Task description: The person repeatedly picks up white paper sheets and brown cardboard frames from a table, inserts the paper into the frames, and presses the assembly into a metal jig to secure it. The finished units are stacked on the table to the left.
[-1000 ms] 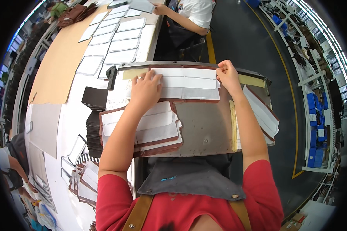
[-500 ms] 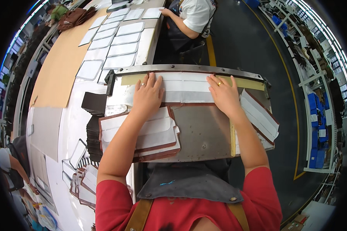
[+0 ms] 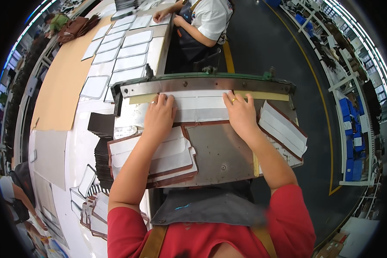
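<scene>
A white-backed panel [image 3: 200, 103] with brown edging lies flat on the metal work plate [image 3: 221, 150], its far edge at the long steel bar [image 3: 208, 86]. My left hand [image 3: 160, 118] rests on the panel's left end, fingertips close to the bar. On its right end lies my right hand [image 3: 241, 115], with a ring on one finger. Both hands are open, fingers down on the panel and gripping nothing. Under my left forearm sits a pile of similar brown-edged panels [image 3: 170, 150]. More brown-edged panels [image 3: 284, 129] lie slanted beside my right forearm.
Stacked dark pieces [image 3: 102, 124] stand left of the plate. White rounded panels [image 3: 131, 50] line the long table, where a co-worker [image 3: 208, 26] sits ahead. Wire-framed and brown-edged pieces [image 3: 96, 210] lie at near left. Shelves with blue bins [image 3: 348, 118] flank the aisle at right.
The steel bar has tipped, now showing a broader face and the green frame behind it. My fingers are more bent, still on the panel. The co-worker's hands have drawn together.
</scene>
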Available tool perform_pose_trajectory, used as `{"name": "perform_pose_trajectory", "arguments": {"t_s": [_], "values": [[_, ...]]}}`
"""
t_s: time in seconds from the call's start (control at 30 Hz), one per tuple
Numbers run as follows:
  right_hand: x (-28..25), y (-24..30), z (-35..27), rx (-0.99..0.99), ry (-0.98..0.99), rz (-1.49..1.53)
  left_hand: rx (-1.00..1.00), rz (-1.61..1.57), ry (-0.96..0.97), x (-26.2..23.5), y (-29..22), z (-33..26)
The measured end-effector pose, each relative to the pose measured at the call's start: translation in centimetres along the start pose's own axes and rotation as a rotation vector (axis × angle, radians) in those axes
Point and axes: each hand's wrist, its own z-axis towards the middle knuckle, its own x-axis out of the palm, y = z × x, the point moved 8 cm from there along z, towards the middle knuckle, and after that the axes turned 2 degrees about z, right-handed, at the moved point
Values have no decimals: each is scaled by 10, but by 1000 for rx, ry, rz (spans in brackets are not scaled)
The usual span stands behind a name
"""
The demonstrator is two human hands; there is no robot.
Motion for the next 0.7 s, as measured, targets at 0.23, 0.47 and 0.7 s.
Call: {"name": "perform_pose_trajectory", "arguments": {"t_s": [0.23,0.47,0.7], "values": [[-4,-7,10,45,7,184,-13,-47,-41,-1,12,7],[16,65,87,-161,-152,743,-149,-117,-151,0,33,9],[22,77,97,-263,-3,578,-160,13,-21,4,29,8]]}}
